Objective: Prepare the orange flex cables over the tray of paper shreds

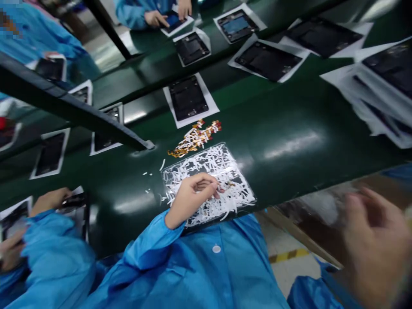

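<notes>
My left hand is closed in a pinch above a clear tray littered with thin white strips. A small flex cable with orange and reddish parts shows at its fingertips. Just behind the tray lies a pile of orange flex cables with white strips and red ends. Off to the right, past the table edge, my right hand is raised with curled fingers. Motion blurs it, so whether it holds anything cannot be made out.
Black device panels on white sheets, such as one panel, lie along the green table. More sheets are stacked at right. A dark metal post slants across the left. Co-workers in blue handle panels at left and across. A cardboard box sits below.
</notes>
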A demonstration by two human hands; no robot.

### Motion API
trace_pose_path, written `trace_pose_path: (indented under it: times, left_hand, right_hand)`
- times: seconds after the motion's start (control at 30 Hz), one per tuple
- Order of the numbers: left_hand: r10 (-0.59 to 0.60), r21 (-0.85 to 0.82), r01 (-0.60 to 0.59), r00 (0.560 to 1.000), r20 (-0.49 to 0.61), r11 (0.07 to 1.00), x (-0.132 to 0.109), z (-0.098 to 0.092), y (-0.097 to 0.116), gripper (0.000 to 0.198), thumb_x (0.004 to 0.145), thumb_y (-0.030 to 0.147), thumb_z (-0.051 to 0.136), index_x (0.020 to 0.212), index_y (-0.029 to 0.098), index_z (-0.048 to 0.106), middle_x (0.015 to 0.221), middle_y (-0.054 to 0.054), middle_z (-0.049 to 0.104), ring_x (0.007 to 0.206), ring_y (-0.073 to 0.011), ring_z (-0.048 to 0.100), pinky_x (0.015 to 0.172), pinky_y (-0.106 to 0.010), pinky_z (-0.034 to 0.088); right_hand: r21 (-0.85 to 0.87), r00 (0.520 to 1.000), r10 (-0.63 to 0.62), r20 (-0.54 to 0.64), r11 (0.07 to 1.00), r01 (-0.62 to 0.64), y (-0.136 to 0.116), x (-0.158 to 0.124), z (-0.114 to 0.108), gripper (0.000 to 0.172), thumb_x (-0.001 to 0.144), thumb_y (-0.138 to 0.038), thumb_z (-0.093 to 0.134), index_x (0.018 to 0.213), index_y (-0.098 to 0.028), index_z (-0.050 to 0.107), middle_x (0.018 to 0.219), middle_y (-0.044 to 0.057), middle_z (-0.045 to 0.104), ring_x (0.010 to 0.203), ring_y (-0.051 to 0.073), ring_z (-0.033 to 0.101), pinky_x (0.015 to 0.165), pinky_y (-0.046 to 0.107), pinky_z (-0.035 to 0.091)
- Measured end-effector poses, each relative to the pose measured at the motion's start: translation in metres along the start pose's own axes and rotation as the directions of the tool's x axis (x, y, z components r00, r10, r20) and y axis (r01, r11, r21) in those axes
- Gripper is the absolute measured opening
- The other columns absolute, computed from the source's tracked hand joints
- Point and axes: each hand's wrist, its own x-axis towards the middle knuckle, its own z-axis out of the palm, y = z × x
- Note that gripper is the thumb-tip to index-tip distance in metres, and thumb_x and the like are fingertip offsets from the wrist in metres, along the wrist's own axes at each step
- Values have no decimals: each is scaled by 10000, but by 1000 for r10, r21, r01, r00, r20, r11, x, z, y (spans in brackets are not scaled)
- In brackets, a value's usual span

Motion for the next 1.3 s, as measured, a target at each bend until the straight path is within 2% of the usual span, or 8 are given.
trace_pose_path:
  times: [0.07, 0.13, 0.2, 0.3, 0.6, 0.73, 0.87, 1.3]
  left_hand:
    - [-10, -57, 9, 1000, -24, 998, 0, -2, -1, 164, 909, 312, 657, 862, 155, 663, 810, -89, 776, 686, -161, 737, 554, -236, 577]
    - [-3, -100, -4, 997, -71, 995, -3, -7, 0, 153, 899, 305, 665, 855, 158, 667, 783, -78, 769, 697, -155, 734, 553, -224, 567]
    - [5, -143, -27, 989, -147, 989, -7, -14, -1, 135, 894, 285, 665, 845, 159, 667, 761, -67, 762, 680, -140, 720, 554, -213, 554]
    - [-18, -198, -39, 961, -277, 979, -14, -27, -6, 121, 903, 260, 647, 841, 158, 666, 783, -69, 765, 652, -127, 706, 533, -207, 530]
    - [45, -21, -56, 930, -365, 998, -16, -46, -23, 96, 905, 222, 651, 863, 168, 719, 826, -42, 740, 704, -125, 685, 562, -210, 544]
    - [388, 432, -151, 748, -538, 889, -20, -51, -24, 118, 920, 224, 648, 1007, 189, 721, 939, -51, 720, 787, -125, 685, 629, -227, 566]
    - [704, 819, -161, 618, -351, 550, -27, -50, -27, 105, 878, 214, 711, 981, 198, 720, 893, -20, 723, 757, -122, 676, 663, -247, 564]
    - [690, 939, -27, 685, -233, 343, -27, -53, -36, 133, 904, 227, 687, 1027, 179, 692, 887, -4, 748, 741, -141, 664, 639, -274, 529]
  right_hand:
    - [184, 916, -162, 368, 978, 100, -65, -5, 44, 475, 901, -548, 625, 1306, -298, 619, 1325, 117, 648, 1205, 309, 607, 989, 528, 475]
    - [352, 657, -336, 674, 929, 114, -114, -14, 79, 445, 880, -524, 667, 1235, -256, 664, 1266, 97, 684, 1170, 295, 631, 984, 480, 502]
    - [419, 441, -389, 809, 908, 32, -139, -20, 103, 328, 924, -495, 623, 1059, -215, 729, 1063, 82, 749, 992, 258, 696, 867, 399, 552]
    - [396, 327, -358, 875, 917, -55, -146, -20, 120, 283, 941, -447, 623, 923, -192, 745, 832, 52, 751, 777, 209, 708, 730, 324, 559]
    - [458, 392, -479, 785, 876, 154, -181, -17, 152, 189, 918, -389, 664, 928, -221, 750, 890, 38, 758, 818, 196, 699, 738, 302, 548]
    - [403, 410, -398, 821, 912, 79, -187, -17, 164, 217, 902, -409, 685, 892, -202, 753, 750, 19, 721, 672, 164, 647, 622, 268, 512]
    - [399, 366, -370, 854, 917, -2, -184, -19, 169, 212, 912, -401, 683, 974, -220, 775, 734, 1, 705, 681, 149, 640, 653, 258, 511]
    - [368, 350, -365, 863, 928, 59, -191, -27, 173, 264, 947, -409, 633, 1071, -223, 773, 773, 10, 708, 701, 148, 648, 670, 265, 515]
